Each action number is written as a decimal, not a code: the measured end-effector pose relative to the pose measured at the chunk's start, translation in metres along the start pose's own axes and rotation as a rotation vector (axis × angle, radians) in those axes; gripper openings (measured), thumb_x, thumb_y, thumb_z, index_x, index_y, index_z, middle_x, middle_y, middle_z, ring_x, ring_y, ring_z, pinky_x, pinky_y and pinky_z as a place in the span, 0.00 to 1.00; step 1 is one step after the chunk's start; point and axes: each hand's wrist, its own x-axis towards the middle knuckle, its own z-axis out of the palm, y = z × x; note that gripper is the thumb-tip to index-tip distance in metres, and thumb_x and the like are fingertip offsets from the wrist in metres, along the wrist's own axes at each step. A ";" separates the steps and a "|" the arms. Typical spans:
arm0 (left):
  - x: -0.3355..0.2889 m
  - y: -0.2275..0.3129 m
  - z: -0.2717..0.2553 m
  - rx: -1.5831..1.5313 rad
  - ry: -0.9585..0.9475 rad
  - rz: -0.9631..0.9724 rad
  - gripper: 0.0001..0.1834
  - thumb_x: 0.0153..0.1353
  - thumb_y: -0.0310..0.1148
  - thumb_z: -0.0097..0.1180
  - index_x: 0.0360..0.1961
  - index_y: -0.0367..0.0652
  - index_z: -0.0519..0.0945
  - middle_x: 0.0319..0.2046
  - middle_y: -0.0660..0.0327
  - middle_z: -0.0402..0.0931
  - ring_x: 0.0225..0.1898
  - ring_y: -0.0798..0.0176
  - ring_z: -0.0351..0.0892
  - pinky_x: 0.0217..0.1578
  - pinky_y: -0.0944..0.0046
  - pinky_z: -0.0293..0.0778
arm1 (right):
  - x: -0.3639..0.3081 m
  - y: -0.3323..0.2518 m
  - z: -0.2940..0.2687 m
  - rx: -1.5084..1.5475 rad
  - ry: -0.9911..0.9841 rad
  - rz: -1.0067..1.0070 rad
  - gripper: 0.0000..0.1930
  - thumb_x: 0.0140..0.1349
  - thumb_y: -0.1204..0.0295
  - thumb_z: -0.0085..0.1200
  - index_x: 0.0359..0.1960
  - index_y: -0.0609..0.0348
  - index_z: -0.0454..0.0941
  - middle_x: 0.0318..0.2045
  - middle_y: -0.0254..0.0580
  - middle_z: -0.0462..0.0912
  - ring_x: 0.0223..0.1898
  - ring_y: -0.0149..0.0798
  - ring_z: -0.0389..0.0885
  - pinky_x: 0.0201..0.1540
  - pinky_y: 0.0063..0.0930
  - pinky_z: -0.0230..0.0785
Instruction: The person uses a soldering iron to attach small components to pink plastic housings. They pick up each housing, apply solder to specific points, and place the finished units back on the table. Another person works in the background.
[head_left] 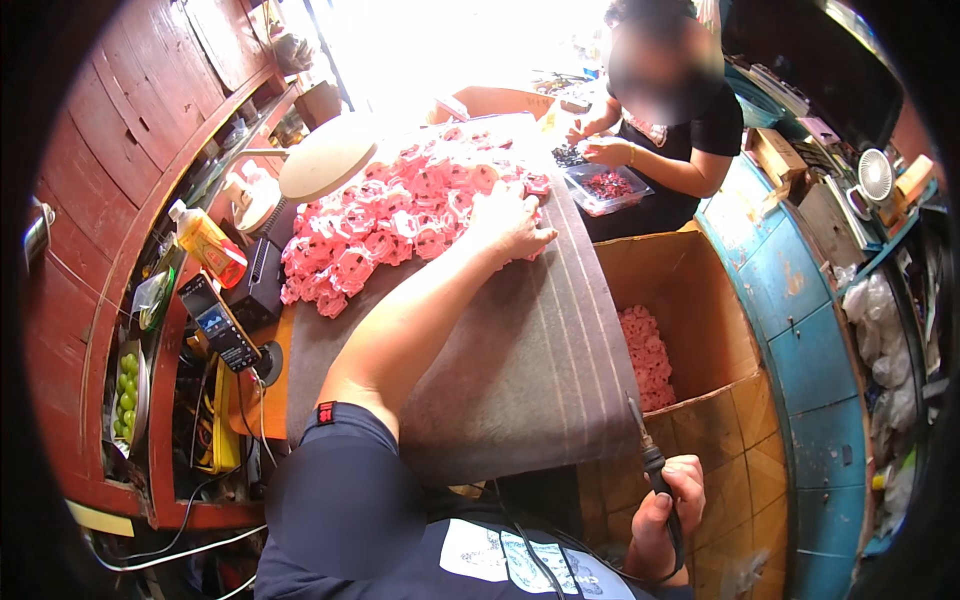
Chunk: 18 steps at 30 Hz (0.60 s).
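My left arm stretches across the grey-covered table (480, 380). At its far end my left hand (510, 225) rests on the right side of a large heap of small pink pieces (380, 215) with dark spots. Its thumb sticks out to the side and its fingers are apart on the pieces; their tips are partly lost in the glare. Low on the right, beside the table's near corner, my right hand (668, 505) is wrapped round the dark handle of a soldering iron (652, 455). The iron's thin tip points up and away.
A lamp (325, 165) overhangs the heap's left side. A phone (218, 322) and a bottle (210, 245) stand at left. Right of the table, a cardboard box (700, 300) holds more pink pieces (647, 355). Across, another person works over a clear tub (608, 190) of small red and dark parts.
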 end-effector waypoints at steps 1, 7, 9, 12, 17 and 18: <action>-0.007 0.001 -0.002 -0.014 -0.036 0.004 0.40 0.64 0.68 0.57 0.63 0.45 0.81 0.67 0.48 0.71 0.71 0.39 0.66 0.63 0.30 0.72 | 0.000 0.000 0.001 0.014 -0.004 -0.003 0.14 0.74 0.63 0.55 0.45 0.63 0.76 0.28 0.46 0.78 0.29 0.44 0.76 0.33 0.39 0.72; -0.070 0.000 -0.017 -0.073 -0.150 0.043 0.42 0.64 0.71 0.57 0.63 0.46 0.79 0.60 0.48 0.76 0.62 0.43 0.76 0.57 0.35 0.76 | 0.004 -0.004 0.009 0.066 -0.017 -0.042 0.13 0.73 0.63 0.56 0.45 0.63 0.77 0.29 0.46 0.78 0.29 0.44 0.76 0.34 0.39 0.72; -0.096 -0.003 -0.020 -0.030 -0.157 0.066 0.43 0.64 0.73 0.56 0.65 0.48 0.77 0.60 0.52 0.77 0.63 0.46 0.76 0.56 0.35 0.75 | 0.003 -0.007 0.012 0.077 -0.023 -0.051 0.13 0.73 0.64 0.56 0.45 0.63 0.77 0.29 0.46 0.78 0.30 0.45 0.76 0.34 0.39 0.72; -0.134 -0.015 -0.022 -0.010 -0.098 0.225 0.42 0.64 0.69 0.60 0.66 0.46 0.78 0.60 0.53 0.77 0.63 0.46 0.75 0.59 0.37 0.73 | 0.001 -0.012 0.016 0.087 -0.045 -0.054 0.13 0.73 0.64 0.56 0.45 0.64 0.77 0.30 0.47 0.78 0.30 0.45 0.76 0.34 0.39 0.72; -0.183 -0.038 -0.023 -0.149 -0.041 0.376 0.39 0.62 0.61 0.67 0.64 0.43 0.78 0.60 0.52 0.77 0.65 0.44 0.73 0.60 0.41 0.72 | 0.001 -0.020 0.028 0.105 -0.064 -0.076 0.13 0.73 0.64 0.56 0.45 0.64 0.77 0.31 0.47 0.79 0.31 0.46 0.76 0.35 0.39 0.72; -0.193 -0.039 -0.026 -0.139 -0.039 0.373 0.38 0.63 0.60 0.68 0.64 0.43 0.78 0.61 0.52 0.77 0.66 0.44 0.73 0.61 0.42 0.72 | 0.002 -0.023 0.030 0.103 -0.074 -0.080 0.13 0.73 0.64 0.56 0.45 0.64 0.77 0.31 0.47 0.79 0.31 0.46 0.77 0.35 0.39 0.72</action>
